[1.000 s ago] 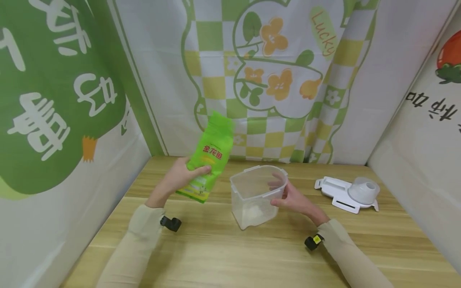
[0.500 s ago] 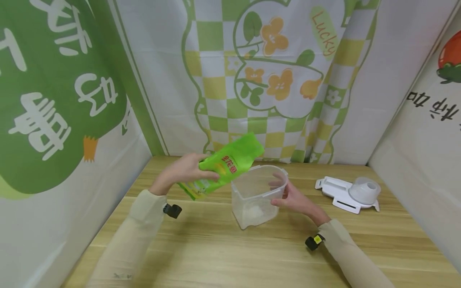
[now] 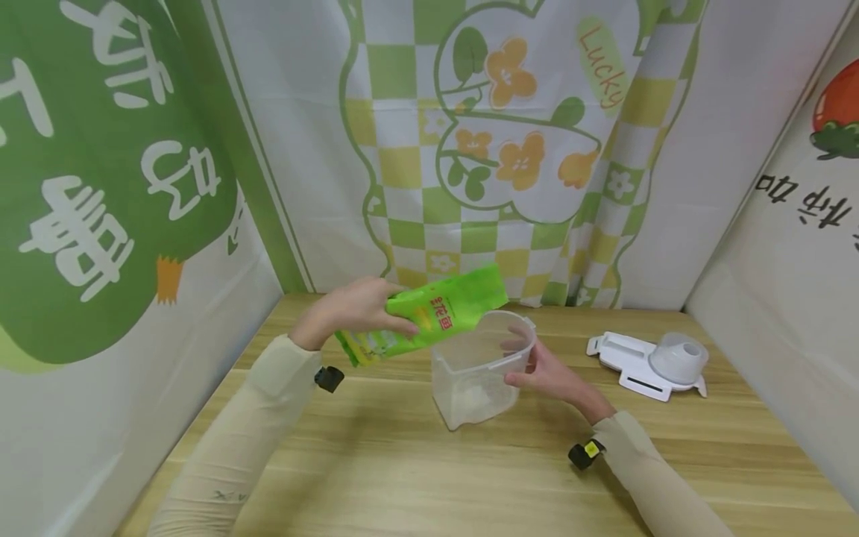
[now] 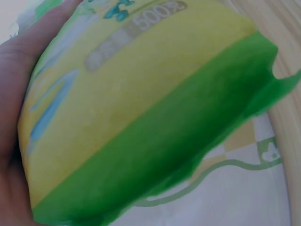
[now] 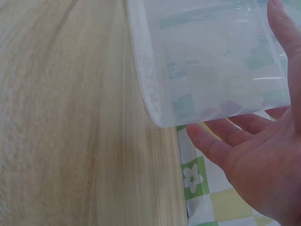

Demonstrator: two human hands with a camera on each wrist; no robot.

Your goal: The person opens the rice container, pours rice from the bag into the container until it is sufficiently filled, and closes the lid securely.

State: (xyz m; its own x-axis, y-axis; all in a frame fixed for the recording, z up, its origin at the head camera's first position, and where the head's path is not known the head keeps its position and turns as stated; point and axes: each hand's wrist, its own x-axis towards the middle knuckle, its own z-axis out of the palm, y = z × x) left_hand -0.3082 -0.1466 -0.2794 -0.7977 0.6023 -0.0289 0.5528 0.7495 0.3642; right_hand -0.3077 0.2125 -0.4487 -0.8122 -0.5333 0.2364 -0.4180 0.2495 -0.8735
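Observation:
A bright green and yellow packaged-food bag (image 3: 436,309) is gripped by my left hand (image 3: 356,309), thumb across its front. It leans far over to the right, its upper end above the left rim of a clear plastic container (image 3: 473,380). The left wrist view shows the bag's crimped green bottom (image 4: 155,136) and a printed 500 weight mark. My right hand (image 3: 553,373) holds the container's right side, thumb in front and fingers behind. The container stands upright on the table. Something white (image 5: 148,80) lies in a low layer at its bottom. The bag's mouth is not clearly visible.
A white lid (image 3: 644,365) with a clear round cup (image 3: 679,358) on it lies at the right on the wooden table (image 3: 429,485). A patterned cloth (image 3: 496,253) hangs behind the table, and printed panels stand at both sides.
My left hand has tipped the bag from nearly upright to a strong rightward lean, its top coming down over the container. The right hand and container have stayed in place.

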